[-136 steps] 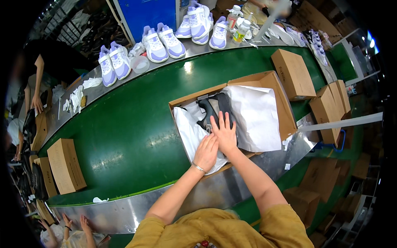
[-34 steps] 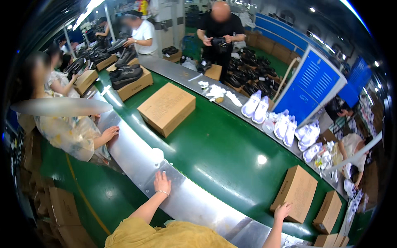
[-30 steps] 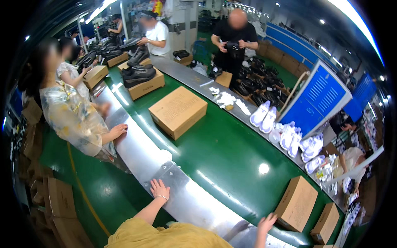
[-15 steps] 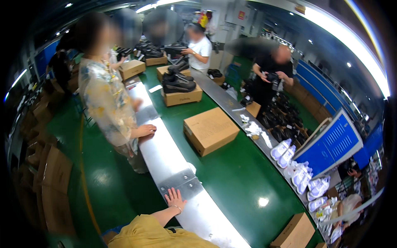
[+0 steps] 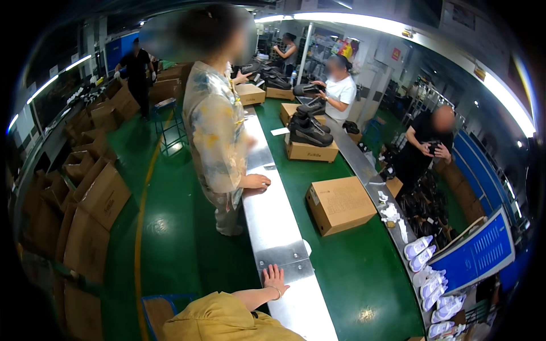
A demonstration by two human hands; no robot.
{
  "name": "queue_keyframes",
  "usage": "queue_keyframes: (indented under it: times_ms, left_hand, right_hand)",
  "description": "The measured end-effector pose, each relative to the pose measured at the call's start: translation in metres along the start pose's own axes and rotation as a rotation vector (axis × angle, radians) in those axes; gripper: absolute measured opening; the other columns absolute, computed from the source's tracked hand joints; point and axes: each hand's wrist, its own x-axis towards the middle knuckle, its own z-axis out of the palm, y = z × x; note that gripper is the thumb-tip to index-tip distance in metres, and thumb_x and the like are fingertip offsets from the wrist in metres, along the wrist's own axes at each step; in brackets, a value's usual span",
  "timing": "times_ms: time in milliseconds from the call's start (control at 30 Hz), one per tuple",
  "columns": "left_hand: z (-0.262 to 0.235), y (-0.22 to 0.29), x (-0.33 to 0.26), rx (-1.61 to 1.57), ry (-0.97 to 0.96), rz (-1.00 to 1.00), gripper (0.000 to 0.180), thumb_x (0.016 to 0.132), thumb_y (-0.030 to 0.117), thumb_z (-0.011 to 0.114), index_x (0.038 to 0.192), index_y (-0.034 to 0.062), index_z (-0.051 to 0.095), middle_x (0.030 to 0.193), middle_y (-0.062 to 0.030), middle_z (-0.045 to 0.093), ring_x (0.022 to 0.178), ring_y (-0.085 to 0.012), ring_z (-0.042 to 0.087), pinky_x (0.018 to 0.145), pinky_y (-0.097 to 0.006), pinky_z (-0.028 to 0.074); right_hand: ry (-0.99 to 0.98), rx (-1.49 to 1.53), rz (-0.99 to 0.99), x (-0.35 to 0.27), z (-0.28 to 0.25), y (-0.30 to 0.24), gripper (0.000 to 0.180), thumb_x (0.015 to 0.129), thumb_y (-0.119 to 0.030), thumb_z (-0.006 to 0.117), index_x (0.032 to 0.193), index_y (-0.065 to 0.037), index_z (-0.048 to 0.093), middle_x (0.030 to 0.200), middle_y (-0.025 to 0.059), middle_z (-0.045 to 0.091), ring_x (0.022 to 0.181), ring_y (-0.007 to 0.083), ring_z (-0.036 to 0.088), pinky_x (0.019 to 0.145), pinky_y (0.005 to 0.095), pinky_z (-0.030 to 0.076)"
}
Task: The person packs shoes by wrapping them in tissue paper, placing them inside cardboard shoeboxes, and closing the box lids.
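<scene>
Green worktop (image 5: pixel 355 273) with metal rim (image 5: pixel 276 216), cartons (image 5: pixel 108 199) across the floor (image 5: pixel 165 238), left hand (image 5: pixel 275 281) flat on rim, fingers (image 5: pixel 272 272) slightly spread, right hand's can't be told.

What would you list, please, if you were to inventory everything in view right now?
Closed box: one, brown, on the green belt.
Other boxes: several, brown, mostly farther along the belt.
Dark shoes: several, black, on those boxes.
Pale sneakers: several, white and purple, far ledge, lower right.
Scraps: several, white, same ledge.
Cabinet: one, blue, right side.
Cartons: many, brown, floor at left.
Stool: one, blue, upper-left floor.
Floor line: one, yellow, left.
Co-workers: at least five, varied clothing, around the belt and upper left.
Own clothing: mustard yellow, bottom.
Left hand: one, bare, on the near metal ledge.
Right hand: not visible.
</scene>
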Motion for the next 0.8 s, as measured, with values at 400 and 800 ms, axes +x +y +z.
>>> queue_keyframes:
  times_ms: [400, 800]
  left_hand:
    - [-0.011, -0.009, -0.004, 0.046, 0.011, 0.157, 0.079, 0.086, 0.054, 0.037, 0.137, -0.0024, 0.016, 0.146, -0.0175, 0.005, 0.135, -0.0300, 0.000, 0.106, -0.052, 0.005]
    - [-0.007, -0.014, -0.002, -0.002, 0.020, 0.200, 0.078, 0.087, 0.052, 0.033, 0.138, -0.0025, 0.011, 0.146, -0.0175, 0.002, 0.136, -0.0290, -0.003, 0.106, -0.050, 0.002]
  right_hand:
    - [0.072, -0.026, -0.066, 0.033, -0.005, -0.036, 0.065, 0.081, -0.060, 0.036, 0.133, -0.022, 0.035, 0.142, 0.0117, 0.024, 0.131, 0.0348, 0.017, 0.094, 0.0621, 0.023]
    - [0.130, -0.051, -0.043, 0.046, -0.006, -0.037, 0.066, 0.080, -0.061, 0.036, 0.133, -0.021, 0.035, 0.142, 0.0120, 0.024, 0.131, 0.0351, 0.017, 0.094, 0.0617, 0.024]
